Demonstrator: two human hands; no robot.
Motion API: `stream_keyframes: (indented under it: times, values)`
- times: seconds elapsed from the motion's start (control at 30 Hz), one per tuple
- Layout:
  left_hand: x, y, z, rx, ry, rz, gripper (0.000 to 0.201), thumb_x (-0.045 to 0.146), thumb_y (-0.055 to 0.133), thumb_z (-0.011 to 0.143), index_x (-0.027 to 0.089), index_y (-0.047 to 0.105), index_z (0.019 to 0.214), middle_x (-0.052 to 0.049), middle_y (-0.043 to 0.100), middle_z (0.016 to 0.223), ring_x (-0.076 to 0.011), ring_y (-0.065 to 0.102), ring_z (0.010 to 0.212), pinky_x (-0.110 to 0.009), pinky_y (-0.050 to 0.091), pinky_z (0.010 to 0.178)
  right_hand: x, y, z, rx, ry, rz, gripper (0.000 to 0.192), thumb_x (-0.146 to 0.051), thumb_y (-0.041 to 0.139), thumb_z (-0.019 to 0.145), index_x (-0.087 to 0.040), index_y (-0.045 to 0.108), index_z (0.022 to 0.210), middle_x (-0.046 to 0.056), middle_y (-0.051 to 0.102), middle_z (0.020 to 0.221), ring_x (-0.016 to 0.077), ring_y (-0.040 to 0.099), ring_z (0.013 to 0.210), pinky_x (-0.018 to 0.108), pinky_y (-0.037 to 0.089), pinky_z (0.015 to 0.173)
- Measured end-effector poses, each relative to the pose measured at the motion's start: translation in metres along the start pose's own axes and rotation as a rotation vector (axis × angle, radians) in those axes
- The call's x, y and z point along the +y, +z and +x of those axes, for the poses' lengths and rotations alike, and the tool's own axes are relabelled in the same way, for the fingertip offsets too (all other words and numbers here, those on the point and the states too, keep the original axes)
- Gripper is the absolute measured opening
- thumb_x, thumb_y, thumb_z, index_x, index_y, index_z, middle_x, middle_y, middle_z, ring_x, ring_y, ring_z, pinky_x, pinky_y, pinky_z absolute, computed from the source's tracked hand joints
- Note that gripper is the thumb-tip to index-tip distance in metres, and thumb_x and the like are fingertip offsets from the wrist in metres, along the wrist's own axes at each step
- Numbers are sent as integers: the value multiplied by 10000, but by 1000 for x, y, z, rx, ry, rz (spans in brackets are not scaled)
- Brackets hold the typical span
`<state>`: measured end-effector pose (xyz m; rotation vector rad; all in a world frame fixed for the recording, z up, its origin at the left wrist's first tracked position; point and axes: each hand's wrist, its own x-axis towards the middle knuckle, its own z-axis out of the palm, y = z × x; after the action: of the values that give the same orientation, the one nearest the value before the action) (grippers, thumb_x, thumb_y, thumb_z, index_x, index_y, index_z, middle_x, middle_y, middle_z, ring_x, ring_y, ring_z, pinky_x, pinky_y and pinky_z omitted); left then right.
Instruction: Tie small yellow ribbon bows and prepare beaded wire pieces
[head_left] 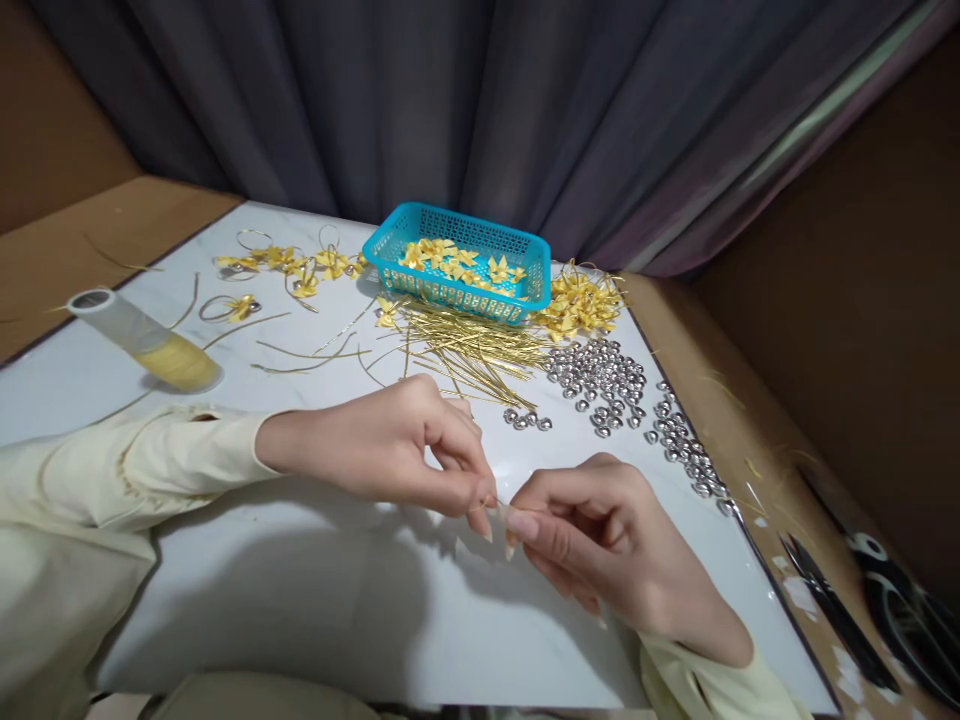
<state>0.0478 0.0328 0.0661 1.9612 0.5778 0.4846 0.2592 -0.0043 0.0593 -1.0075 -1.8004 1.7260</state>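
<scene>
My left hand [420,450] and my right hand [600,535] meet above the front of the white board, fingertips close together. Between them runs a thin pale strand [501,500], pinched from both sides; it looks like thread or fine cord, and most of it is hidden by the fingers. Just beyond the hands lies a loose pile of gold cords [480,345]. A few silver beads [527,420] sit near my left hand, with a larger spread of silver beads [600,375] behind my right hand.
A blue plastic basket [457,293] holds yellow ribbon flowers [439,255]. More yellow flowers [577,300] are heaped at its right, and looped flower pieces [300,265] lie left. A spool of yellow thread [176,360] stands tilted at left. Tweezers [840,610] and scissors [907,620] lie right.
</scene>
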Motion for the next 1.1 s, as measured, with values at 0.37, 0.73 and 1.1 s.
stream_keyframes:
  times: [0.37, 0.73, 1.1]
  values:
    - [-3, 3, 0, 40, 17, -49, 192, 79, 579, 811, 80, 770, 792, -78, 729, 659, -130, 580, 627, -253, 472, 695, -1, -2, 1, -58, 62, 111, 293, -317, 594, 853, -109, 607, 648, -43, 447, 417, 26, 352, 310, 135, 267, 304]
    - [-3, 0, 2, -7, -62, -158, 212, 138, 564, 840, 118, 774, 820, -68, 746, 700, -121, 573, 599, -234, 459, 619, -2, -3, 0, -50, 53, 126, 301, -328, 590, 855, -120, 593, 639, -44, 440, 415, 27, 339, 307, 137, 262, 298]
    - [-3, -3, 2, -75, -71, -227, 189, 182, 586, 839, 118, 734, 937, -87, 760, 835, -121, 626, 606, -242, 480, 649, -1, -4, -1, -27, 21, 110, 306, -334, 594, 862, -104, 612, 661, -46, 446, 407, 27, 354, 298, 141, 270, 305]
